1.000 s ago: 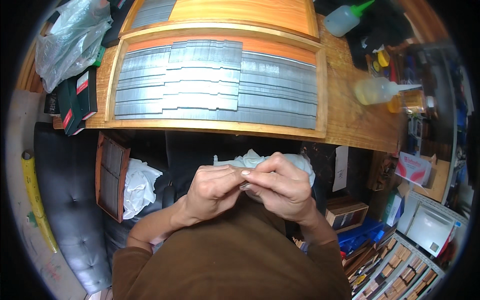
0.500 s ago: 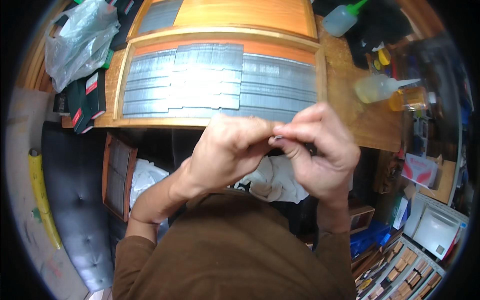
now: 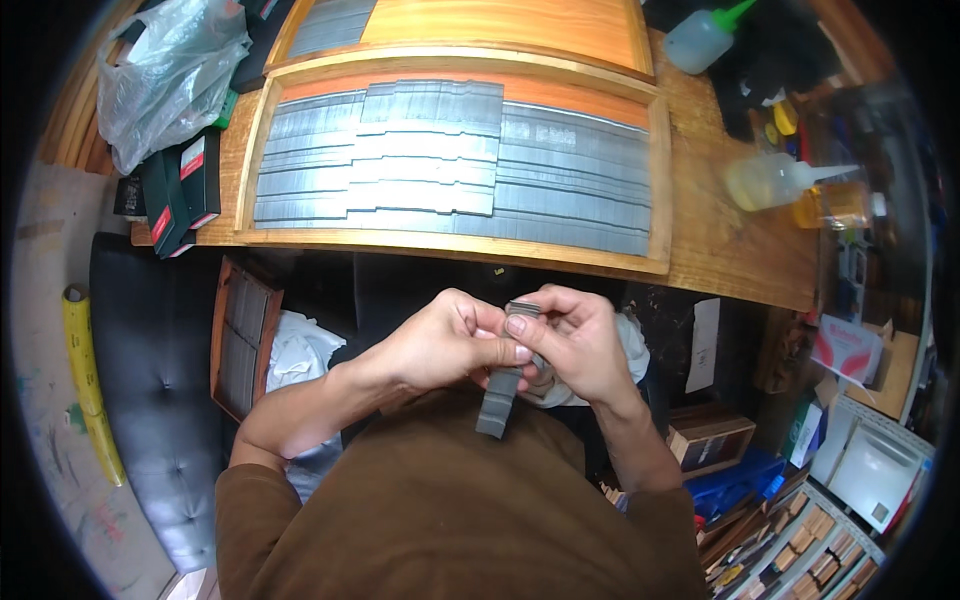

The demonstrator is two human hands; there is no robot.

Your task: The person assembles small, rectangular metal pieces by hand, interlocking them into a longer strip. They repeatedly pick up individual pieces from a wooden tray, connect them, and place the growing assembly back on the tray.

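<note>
Close in front of my brown shirt, a small stack of thin grey strips (image 3: 497,405) is held between my two hands. My left hand (image 3: 440,340) is closed on it, thumb laid across its middle. My right hand (image 3: 580,345) pinches its upper end, thumb on top. The lower end of the stack slants out beneath the fingers toward my shirt, its pieces slightly staggered. Beyond the hands, a shallow wooden tray (image 3: 450,241) rests on the table, filled with rows of similar grey strips (image 3: 425,150); the middle block sits higher and shines.
A second wooden tray (image 3: 500,25) lies farther back. At left are a plastic bag (image 3: 175,80), dark boxes (image 3: 185,200) and a small tray of grey pieces (image 3: 243,340). Two squeeze bottles (image 3: 697,42) stand on the table's right side. White cloth (image 3: 633,345) lies behind my right hand.
Both hands have come down toward my body, away from the tray's near edge. The grey stack now shows between them; before, the fingertips met and mostly hid what they held.
</note>
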